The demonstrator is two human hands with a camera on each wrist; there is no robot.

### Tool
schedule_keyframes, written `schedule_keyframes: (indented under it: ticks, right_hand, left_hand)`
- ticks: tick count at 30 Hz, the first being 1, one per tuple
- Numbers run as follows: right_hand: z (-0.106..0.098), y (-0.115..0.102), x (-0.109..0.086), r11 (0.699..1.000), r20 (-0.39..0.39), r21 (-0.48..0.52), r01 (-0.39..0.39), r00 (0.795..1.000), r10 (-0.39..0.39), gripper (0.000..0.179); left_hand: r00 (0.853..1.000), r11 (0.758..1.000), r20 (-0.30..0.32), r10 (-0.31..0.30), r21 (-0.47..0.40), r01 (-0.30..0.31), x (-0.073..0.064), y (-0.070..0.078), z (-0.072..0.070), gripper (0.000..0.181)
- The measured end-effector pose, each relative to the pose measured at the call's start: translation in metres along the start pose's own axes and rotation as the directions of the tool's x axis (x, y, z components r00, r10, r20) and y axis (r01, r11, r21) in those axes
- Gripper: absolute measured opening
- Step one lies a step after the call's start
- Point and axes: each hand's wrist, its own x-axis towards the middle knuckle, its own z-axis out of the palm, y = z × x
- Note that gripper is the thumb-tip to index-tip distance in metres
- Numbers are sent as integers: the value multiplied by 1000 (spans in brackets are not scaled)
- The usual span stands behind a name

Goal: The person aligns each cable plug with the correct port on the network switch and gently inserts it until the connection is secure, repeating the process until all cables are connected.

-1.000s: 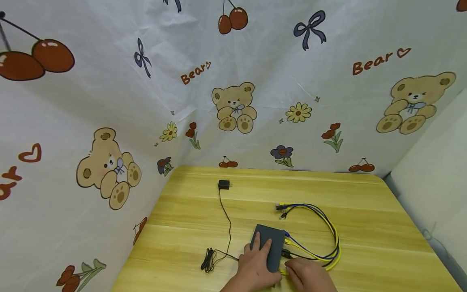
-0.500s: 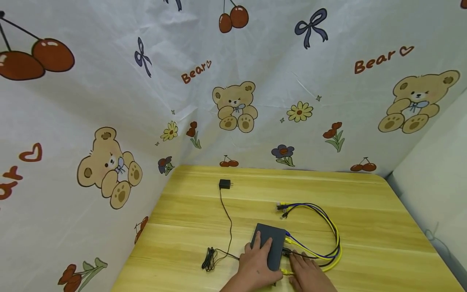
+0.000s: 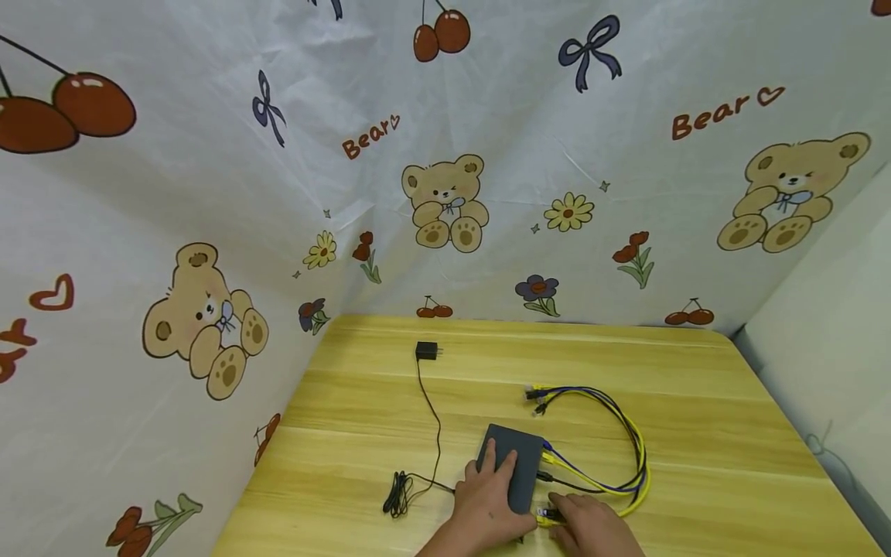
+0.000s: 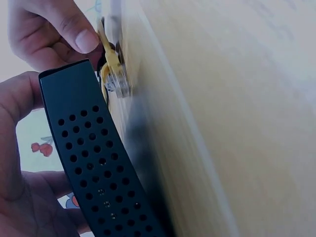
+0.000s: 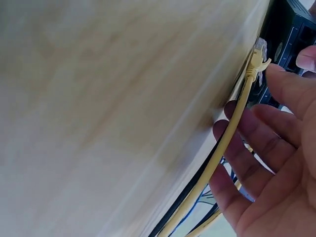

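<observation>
Wood-grain tabletop [image 3: 348,418] under everything. Right hand [image 3: 592,526] beside the port edge of the dark box, fingers bent near a black plug [image 3: 552,514] and a loose yellow plug [image 5: 255,61]; can't tell if it pinches either. Left hand [image 3: 483,503] rests on the dark box [image 3: 525,480], fingers straight across its top, not clenched. Box lies flat between a bundled black cord [image 3: 397,495] and looped blue, yellow and black cables [image 3: 640,449]. Cables' other ends lie farther back. Black adapter [image 3: 427,351] near far edge. White backdrop [image 3: 529,139] behind: bears, flowers, bows, cherries.
</observation>
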Motion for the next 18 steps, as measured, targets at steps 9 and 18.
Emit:
schedule_keyframes:
  ticks: [9, 18]
  right_hand:
    - [2, 0, 1, 998, -101, 64, 24, 995, -18, 9]
    - [-2, -14, 1, 988, -117, 73, -137, 982, 145, 14]
  left_hand:
    - [1000, 1000, 20, -2, -1, 2, 1, 0, 0, 92]
    - [999, 1000, 49, -7, -12, 8, 4, -3, 0, 91]
